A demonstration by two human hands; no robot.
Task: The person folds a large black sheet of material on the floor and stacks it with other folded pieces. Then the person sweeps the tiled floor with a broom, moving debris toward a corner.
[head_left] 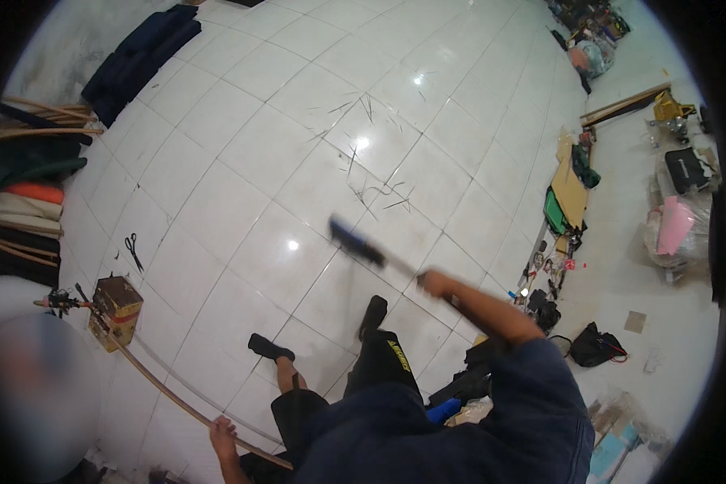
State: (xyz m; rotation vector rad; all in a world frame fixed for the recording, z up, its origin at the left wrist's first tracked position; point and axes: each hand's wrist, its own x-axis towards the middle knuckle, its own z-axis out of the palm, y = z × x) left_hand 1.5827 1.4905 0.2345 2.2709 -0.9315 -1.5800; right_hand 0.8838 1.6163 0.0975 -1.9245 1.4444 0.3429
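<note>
Right hand (434,282), extended forward and leftward, grips a blue brush (355,239); left hand (223,432) holds a brown rod (170,390).

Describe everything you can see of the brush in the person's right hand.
The brush is blurred. Its narrow, elongated head looks blue with darker parts; individual bristles cannot be made out. A straight, pale grey handle joins the head to the right hand, which is closed around it. The head points away from the hand, toward the upper left of the picture, over the white tiled floor. The material, and whether the head touches the tiles, cannot be told.
</note>
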